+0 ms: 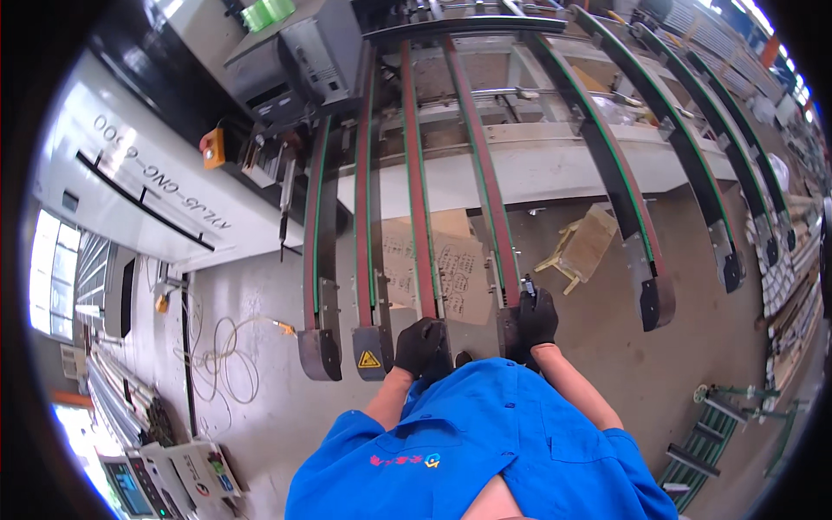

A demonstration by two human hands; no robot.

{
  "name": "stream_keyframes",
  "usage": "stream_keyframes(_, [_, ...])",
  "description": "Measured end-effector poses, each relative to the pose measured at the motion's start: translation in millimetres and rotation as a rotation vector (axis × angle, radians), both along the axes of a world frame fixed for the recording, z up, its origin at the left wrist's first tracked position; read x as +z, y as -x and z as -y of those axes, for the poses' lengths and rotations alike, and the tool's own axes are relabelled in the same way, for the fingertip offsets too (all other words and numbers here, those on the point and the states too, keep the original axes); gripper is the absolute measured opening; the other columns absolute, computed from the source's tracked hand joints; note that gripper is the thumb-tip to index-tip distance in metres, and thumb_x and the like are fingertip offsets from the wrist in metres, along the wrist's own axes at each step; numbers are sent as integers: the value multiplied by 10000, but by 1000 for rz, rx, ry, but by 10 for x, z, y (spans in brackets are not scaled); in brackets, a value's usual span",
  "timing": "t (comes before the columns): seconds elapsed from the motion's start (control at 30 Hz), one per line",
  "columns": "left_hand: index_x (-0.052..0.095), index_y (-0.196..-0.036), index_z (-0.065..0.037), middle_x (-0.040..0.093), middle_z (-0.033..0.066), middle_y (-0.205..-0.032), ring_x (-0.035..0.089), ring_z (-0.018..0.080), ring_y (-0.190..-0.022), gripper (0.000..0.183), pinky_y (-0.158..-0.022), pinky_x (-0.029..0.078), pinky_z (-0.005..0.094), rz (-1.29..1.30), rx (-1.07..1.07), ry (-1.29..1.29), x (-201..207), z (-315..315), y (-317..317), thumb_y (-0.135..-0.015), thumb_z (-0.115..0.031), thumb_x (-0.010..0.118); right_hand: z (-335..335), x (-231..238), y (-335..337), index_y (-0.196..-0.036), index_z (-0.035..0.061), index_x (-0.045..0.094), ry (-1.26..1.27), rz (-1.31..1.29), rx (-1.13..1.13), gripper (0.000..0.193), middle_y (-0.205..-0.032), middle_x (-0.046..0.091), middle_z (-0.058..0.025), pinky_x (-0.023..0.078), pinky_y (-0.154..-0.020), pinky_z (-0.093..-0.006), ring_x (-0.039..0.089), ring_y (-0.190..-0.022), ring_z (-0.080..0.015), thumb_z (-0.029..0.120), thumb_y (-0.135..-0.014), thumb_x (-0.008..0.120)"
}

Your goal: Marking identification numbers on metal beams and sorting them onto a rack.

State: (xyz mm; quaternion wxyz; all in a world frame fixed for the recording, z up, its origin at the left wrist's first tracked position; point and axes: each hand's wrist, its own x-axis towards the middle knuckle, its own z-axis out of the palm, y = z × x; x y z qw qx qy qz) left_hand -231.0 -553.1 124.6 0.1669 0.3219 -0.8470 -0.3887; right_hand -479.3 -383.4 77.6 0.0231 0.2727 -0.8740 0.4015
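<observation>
Both hands wear black gloves, close in front of my blue jacket. My left hand (420,347) is closed with curled fingers at the near end of a red-topped conveyor arm (417,191); whatever is inside the fingers is hidden. To its right, my right hand (537,321) is closed beside the near end of another red-topped conveyor arm (485,173). A small dark object with a silvery part (528,284) sticks up from the right fingers; its kind is too small to tell. Left of my left hand is an arm with a yellow warning triangle (369,359).
More green-edged conveyor arms (620,165) reach toward me on the right. Below lie a marked cardboard sheet (464,269) and a small wooden stool (582,247). A white machine cabinet (147,173) stands left, with a coiled hose (227,360) on the floor. A green roller stand (706,442) is right.
</observation>
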Motion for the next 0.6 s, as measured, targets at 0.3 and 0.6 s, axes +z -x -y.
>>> stream_keyframes(0.3, [711, -1020, -74, 722, 191, -948, 721, 399, -860, 209, -692, 570, 489, -58, -24, 51, 69, -28, -4, -993, -271, 648, 8, -29, 11, -992, 45, 636, -51, 46, -6, 246, -983, 664, -224, 515, -742, -543, 652, -903, -465, 289, -1015, 611])
stream_keyframes(0.6, [706, -1088, -46, 722, 132, -936, 724, 312, -822, 209, -707, 572, 394, -161, 14, -209, 24, 203, -48, -1031, -215, 597, 14, 5, 4, -1016, 32, 634, -84, 37, -9, 261, -973, 673, -281, 494, -748, -566, 649, -909, -497, 291, -1022, 596])
